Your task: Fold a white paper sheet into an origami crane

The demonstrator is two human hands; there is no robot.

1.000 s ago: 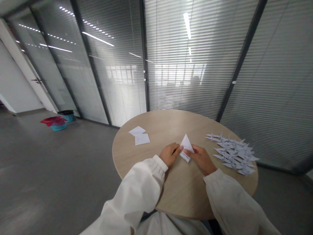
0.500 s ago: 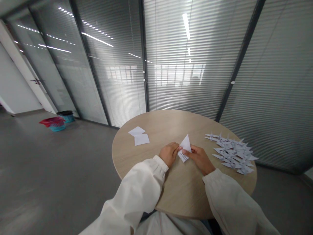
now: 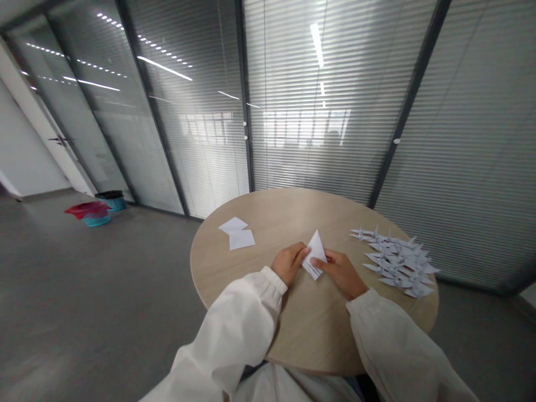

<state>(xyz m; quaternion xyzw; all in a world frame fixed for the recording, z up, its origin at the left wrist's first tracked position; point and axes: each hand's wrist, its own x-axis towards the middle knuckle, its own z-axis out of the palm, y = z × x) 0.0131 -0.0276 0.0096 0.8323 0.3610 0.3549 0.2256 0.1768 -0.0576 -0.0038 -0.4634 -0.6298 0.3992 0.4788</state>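
Note:
A white folded paper point(image 3: 315, 252), shaped like a pointed triangle, stands on the round wooden table point(image 3: 268, 218) between my hands. My left hand point(image 3: 288, 262) pinches its left edge with closed fingers. My right hand point(image 3: 341, 272) grips its lower right side, fingers curled on the paper. Both arms wear cream sleeves.
Two flat white paper sheets point(image 3: 237, 233) lie at the table's left. Several folded paper cranes point(image 3: 397, 260) are spread at the right edge. Glass walls with blinds stand behind. A red and teal basin point(image 3: 91, 213) and a dark bin point(image 3: 111, 197) sit on the grey floor at left.
The paper has been turned slightly and lifted a little between my fingers; my hands have stayed in place at the table's middle.

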